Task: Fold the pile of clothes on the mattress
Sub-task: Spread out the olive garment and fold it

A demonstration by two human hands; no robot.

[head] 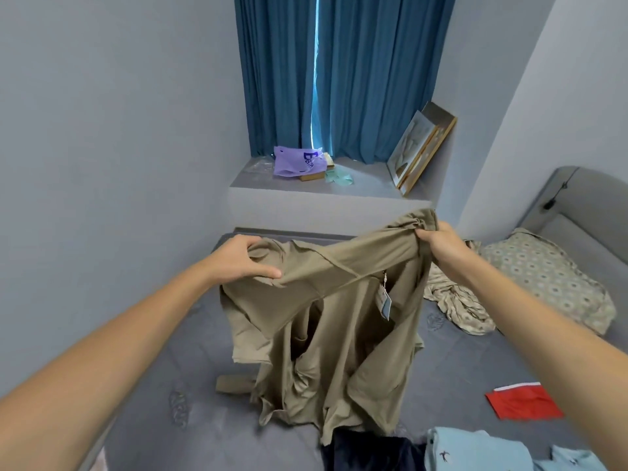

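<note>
A khaki shirt [339, 334] with a hanging tag [385, 302] is held up over the grey mattress [170, 385], its lower hem dragging on the surface. My left hand [241, 258] grips the shirt's left shoulder area, thumb on top of the cloth. My right hand [440, 241] grips a bunched part of the shirt's upper right edge. At the bottom lie a dark navy garment [370, 452] and a light blue garment [482, 448]. A red garment [525, 401] lies flat at the right.
A crumpled beige patterned cloth [455, 300] and a patterned pillow [550, 280] lie by the grey headboard [571, 205] at the right. Beyond the mattress a ledge [306, 195] holds a purple bag [297, 161] and leaning picture frames [419, 153] before blue curtains [339, 79].
</note>
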